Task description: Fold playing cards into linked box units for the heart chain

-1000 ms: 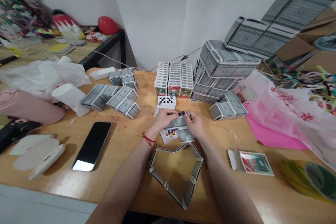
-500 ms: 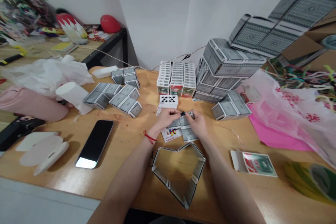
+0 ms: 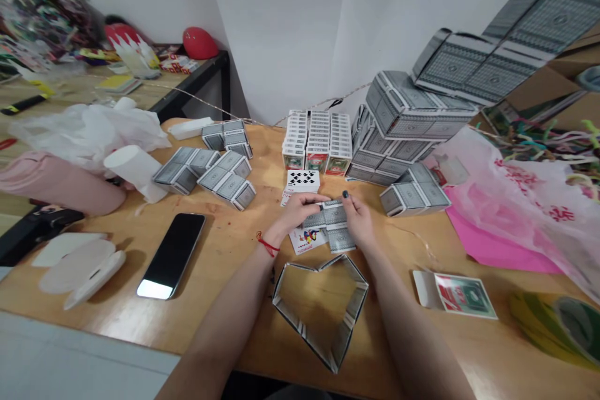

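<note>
Between my hands lies a small piece of joined grey-backed playing cards, its parts set side by side and one reaching down toward me. My left hand has its fingers closed on the left part. My right hand grips the right edge, thumb along the far corner. A joker card lies face up just under the piece, partly covered. Beyond my left fingers rests a stack of cards with a ten of spades on top. Nearer me stands a heart-shaped frame of folded cards, between my forearms.
Rows of card boxes stand at the back. Folded card blocks sit left, and a tall card-block structure rises right. A phone lies left; an opened card box and yellow tape roll lie right.
My right hand has shifted slightly right, its thumb now at the far right corner. The card piece shows more fully between my hands. My left hand has barely moved.
</note>
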A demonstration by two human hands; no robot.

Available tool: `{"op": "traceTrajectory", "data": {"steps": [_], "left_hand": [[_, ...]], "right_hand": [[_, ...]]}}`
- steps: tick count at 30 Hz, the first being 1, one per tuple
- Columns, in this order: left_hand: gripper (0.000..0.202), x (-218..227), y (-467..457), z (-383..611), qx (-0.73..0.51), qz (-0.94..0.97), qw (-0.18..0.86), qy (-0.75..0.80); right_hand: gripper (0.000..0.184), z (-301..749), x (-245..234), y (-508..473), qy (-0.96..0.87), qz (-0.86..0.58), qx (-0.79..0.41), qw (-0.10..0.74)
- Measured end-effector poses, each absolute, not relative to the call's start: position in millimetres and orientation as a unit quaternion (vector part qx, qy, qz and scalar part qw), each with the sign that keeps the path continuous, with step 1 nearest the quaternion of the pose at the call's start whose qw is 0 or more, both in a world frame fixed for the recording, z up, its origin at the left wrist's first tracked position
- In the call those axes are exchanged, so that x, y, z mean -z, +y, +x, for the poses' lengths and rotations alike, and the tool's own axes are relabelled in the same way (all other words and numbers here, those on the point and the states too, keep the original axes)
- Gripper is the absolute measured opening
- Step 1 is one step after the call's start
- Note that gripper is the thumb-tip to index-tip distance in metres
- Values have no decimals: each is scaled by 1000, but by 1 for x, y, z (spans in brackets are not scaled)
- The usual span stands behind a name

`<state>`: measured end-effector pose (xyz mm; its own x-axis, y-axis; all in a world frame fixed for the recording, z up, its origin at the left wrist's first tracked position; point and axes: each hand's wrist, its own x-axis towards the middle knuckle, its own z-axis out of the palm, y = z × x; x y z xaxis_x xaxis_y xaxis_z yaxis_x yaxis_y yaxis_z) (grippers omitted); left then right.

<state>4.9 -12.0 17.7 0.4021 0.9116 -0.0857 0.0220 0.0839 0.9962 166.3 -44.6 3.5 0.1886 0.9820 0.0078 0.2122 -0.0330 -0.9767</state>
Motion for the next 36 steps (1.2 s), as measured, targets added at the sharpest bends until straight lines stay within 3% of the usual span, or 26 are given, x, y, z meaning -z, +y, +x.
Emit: {"op": "traceTrajectory", "data": {"steps": [7,13,18,22,27,31,36], "left_hand": [[29,-12,-11,7,-388,518,635,423],[28,-10,1,1,-568,297,637,429],[19,-10,11,-11,-669,215,564,434],[20,-6,14,-14,-678,212,536,456],[24,-3,14,-15,-667,212,542,465],[25,-4,13,-15,-665,222,550,453],[34,-4,12,-12,-668,251,565,414]], "right_hand": [[63,173,-5,-42,-420,-563,-484,523],[53,176,0,-37,-393,-535,-483,571],[40,169,2,-42,-580,-552,-381,463],[59,160,-9,-51,-761,-506,-257,313],[68,156,-26,-57,-833,-464,-249,168],[56,155,-24,-55,-819,-481,-263,167],[38,153,-14,-50,-781,-509,-279,231]]}}
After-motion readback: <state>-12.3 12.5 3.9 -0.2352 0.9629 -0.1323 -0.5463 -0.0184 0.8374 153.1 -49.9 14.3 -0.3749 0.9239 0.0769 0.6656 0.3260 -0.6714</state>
